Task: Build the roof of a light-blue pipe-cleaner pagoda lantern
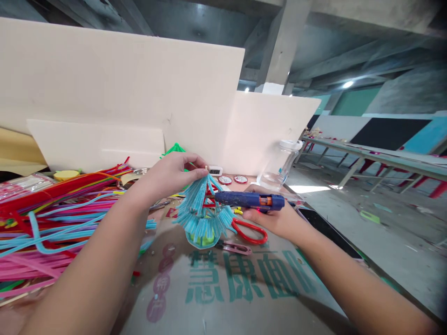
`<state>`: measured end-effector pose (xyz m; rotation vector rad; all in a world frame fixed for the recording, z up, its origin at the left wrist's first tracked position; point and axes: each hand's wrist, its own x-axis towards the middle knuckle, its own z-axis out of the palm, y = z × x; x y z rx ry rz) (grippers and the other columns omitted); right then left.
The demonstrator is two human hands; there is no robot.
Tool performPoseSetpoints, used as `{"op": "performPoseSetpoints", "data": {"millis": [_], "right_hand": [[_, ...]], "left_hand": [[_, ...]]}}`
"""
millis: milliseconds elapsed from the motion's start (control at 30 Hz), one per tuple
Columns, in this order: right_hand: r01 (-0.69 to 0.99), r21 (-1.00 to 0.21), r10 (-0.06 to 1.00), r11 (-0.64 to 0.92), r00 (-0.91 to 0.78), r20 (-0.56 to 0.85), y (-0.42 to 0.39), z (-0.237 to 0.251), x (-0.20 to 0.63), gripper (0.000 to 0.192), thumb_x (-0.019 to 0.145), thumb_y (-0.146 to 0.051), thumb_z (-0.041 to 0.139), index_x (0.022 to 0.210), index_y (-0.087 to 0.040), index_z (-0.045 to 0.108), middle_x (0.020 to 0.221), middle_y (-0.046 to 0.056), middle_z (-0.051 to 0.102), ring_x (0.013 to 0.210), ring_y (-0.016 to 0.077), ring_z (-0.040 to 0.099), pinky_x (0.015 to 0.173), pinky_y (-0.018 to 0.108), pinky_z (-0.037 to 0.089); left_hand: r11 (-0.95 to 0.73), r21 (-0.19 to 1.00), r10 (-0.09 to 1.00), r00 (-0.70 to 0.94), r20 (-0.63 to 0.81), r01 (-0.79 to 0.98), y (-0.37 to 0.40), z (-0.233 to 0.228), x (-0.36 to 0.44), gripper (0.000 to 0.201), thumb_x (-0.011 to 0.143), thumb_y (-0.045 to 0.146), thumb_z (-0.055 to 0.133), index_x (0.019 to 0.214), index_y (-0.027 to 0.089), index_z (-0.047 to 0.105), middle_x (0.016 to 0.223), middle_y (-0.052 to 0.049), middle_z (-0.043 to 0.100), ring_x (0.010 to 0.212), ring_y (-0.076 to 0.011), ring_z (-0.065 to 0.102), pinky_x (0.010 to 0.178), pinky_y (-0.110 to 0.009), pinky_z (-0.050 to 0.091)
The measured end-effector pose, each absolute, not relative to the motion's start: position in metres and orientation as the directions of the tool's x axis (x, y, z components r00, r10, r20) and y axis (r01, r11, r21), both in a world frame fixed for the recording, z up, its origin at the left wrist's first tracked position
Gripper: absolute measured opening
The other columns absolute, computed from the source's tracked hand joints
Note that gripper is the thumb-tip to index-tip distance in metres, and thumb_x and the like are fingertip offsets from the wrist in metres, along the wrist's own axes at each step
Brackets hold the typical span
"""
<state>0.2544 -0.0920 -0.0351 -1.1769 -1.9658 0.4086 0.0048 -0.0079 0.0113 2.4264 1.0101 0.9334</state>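
Observation:
A light-blue pipe-cleaner model point(193, 200) with a pointed, skirted roof and a green base stands on the printed table cover point(181, 288). My left hand point(181, 170) pinches the tip of its roof between thumb and fingers. In my right hand point(268, 216) is a dark-blue hot glue gun point(249, 201), its nozzle pointing left at the red part of the model's frame. Red-handled scissors point(249, 231) lie just below the gun. Beside the model's base rests a pair of pink thread snips point(235, 247).
Bundles of coloured pipe cleaners point(63, 228) cover the table's left side. A clear water bottle point(279, 163), a small digital timer point(215, 170) and two round tins point(233, 179) stand behind. A dark phone point(328, 232) lies at the right edge. White boards point(122, 93) rise at the back.

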Motion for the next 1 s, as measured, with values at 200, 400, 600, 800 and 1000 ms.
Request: {"op": "performPoseSetpoints", "data": {"millis": [200, 400, 600, 800, 1000], "right_hand": [[0.584, -0.580, 0.816, 0.568, -0.303, 0.493, -0.0908, -0.0365, 0.2540, 0.028, 0.076, -0.035, 0.074, 0.094, -0.021, 0.058, 0.079, 0.000, 0.062, 0.067, 0.0153, 0.057, 0.059, 0.026, 0.046], [0.566, -0.637, 0.849, 0.523, -0.285, 0.445, -0.0919, -0.0386, 0.2563, 0.034, 0.073, -0.037, 0.078, 0.095, -0.021, 0.057, 0.083, 0.000, 0.062, 0.069, 0.0156, 0.058, 0.062, 0.027, 0.047], [0.592, -0.614, 0.849, 0.523, -0.292, 0.442, -0.0934, -0.0333, 0.2538, 0.031, 0.071, -0.035, 0.080, 0.089, -0.020, 0.059, 0.078, -0.001, 0.061, 0.068, 0.0148, 0.057, 0.061, 0.026, 0.045], [0.626, -0.592, 0.856, 0.508, -0.288, 0.429, -0.0961, -0.0295, 0.2516, 0.027, 0.071, -0.034, 0.080, 0.083, -0.019, 0.061, 0.071, -0.002, 0.060, 0.064, 0.0137, 0.055, 0.057, 0.024, 0.042], [0.640, -0.559, 0.844, 0.527, -0.318, 0.433, -0.0961, -0.0295, 0.2531, 0.031, 0.070, -0.037, 0.082, 0.084, -0.019, 0.061, 0.071, -0.003, 0.061, 0.062, 0.0130, 0.054, 0.056, 0.024, 0.040]], "left_hand": [[-0.690, 0.532, 0.721, 0.536, 0.440, 0.492, -0.0073, 0.0117, 0.0059, 0.026, 0.086, 0.040, 0.059, 0.095, 0.021, 0.073, 0.094, -0.002, 0.074, 0.085, -0.0198, 0.066, 0.071, -0.028, 0.046], [-0.677, 0.535, 0.733, 0.519, 0.439, 0.505, -0.0072, 0.0121, 0.0060, 0.023, 0.085, 0.040, 0.060, 0.089, 0.021, 0.073, 0.087, -0.001, 0.073, 0.076, -0.0172, 0.064, 0.071, -0.029, 0.045], [-0.670, 0.555, 0.739, 0.515, 0.434, 0.493, -0.0090, 0.0131, 0.0053, 0.022, 0.085, 0.038, 0.060, 0.090, 0.021, 0.073, 0.085, -0.001, 0.073, 0.071, -0.0154, 0.063, 0.072, -0.029, 0.047], [-0.668, 0.541, 0.742, 0.509, 0.436, 0.510, -0.0100, 0.0140, 0.0070, 0.023, 0.085, 0.038, 0.060, 0.091, 0.020, 0.073, 0.084, -0.001, 0.073, 0.068, -0.0147, 0.061, 0.072, -0.029, 0.047], [-0.664, 0.546, 0.745, 0.511, 0.428, 0.511, -0.0099, 0.0136, 0.0060, 0.022, 0.085, 0.038, 0.061, 0.091, 0.020, 0.073, 0.086, -0.001, 0.073, 0.075, -0.0163, 0.064, 0.069, -0.028, 0.046]]}}
